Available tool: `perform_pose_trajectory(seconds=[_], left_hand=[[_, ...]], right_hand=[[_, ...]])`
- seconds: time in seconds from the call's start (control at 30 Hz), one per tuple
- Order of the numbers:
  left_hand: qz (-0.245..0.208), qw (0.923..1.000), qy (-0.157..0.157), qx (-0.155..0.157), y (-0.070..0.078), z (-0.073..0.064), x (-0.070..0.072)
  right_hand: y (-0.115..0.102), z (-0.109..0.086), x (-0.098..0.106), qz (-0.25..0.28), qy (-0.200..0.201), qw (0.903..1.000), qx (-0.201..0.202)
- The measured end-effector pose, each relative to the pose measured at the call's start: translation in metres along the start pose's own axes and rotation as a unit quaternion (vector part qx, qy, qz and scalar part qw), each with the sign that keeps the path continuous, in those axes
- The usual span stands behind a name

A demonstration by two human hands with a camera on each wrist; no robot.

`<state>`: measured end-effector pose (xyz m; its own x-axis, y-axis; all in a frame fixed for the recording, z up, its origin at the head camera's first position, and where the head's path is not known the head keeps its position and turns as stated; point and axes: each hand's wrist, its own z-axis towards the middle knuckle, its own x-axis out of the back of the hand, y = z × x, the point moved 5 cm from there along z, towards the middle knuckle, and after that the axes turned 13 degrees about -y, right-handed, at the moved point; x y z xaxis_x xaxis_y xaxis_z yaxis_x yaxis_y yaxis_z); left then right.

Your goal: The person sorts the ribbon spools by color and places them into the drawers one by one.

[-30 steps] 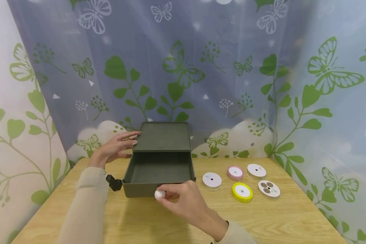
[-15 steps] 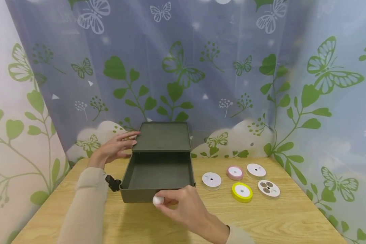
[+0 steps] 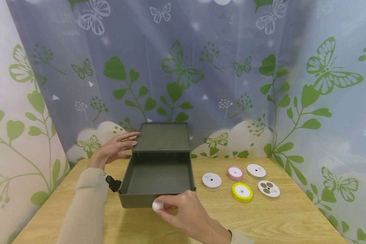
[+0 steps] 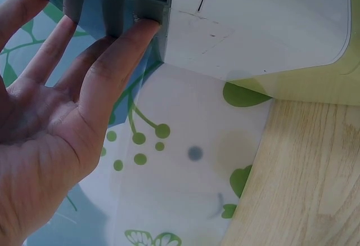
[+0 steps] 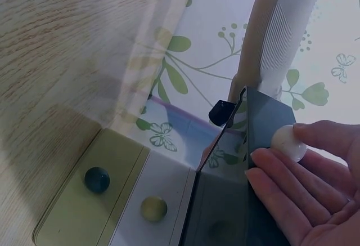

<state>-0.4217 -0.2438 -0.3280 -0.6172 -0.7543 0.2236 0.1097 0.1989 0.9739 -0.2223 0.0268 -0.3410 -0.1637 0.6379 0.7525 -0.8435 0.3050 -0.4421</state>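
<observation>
A small drawer cabinet [image 3: 164, 137] with a dark green top stands at the table's back, its top drawer [image 3: 160, 173] pulled out and bare inside. My right hand [image 3: 187, 211] pinches the drawer's round white knob [image 5: 288, 143] between thumb and fingers. Flat against the cabinet's left side, my left hand [image 3: 114, 147] has its fingers spread; in the left wrist view their tips touch the dark casing [image 4: 112, 1]. Below the dark drawer, the right wrist view shows a white drawer front [image 5: 152, 187] with a yellowish knob and a yellow-green one [image 5: 84, 201] with a dark knob.
Several ribbon spools lie to the right on the wooden table [image 3: 262, 223], among them a yellow spool [image 3: 242, 192], a pink spool [image 3: 235, 173] and a white spool [image 3: 211, 181]. A black device [image 3: 113, 183] sits by my left wrist. A patterned curtain [image 3: 216, 84] hangs behind.
The right hand has drawn the top drawer farther out toward me by its knob. My left hand stays in place against the cabinet's side.
</observation>
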Motion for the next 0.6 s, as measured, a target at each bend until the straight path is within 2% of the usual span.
perform_pose_trajectory(seconds=[0.33, 0.6], left_hand=[[0.006, 1.0000, 0.002, 0.001, -0.0010, 0.0005, 0.0005], [0.010, 0.9999, 0.002, 0.002, -0.0011, 0.0006, 0.0001]], right_hand=[[-0.0031, 0.0002, 0.0018, -0.003, 0.002, 0.9997, 0.022], [-0.0028, -0.0004, 0.0089, -0.011, -0.022, 0.9996, 0.015]])
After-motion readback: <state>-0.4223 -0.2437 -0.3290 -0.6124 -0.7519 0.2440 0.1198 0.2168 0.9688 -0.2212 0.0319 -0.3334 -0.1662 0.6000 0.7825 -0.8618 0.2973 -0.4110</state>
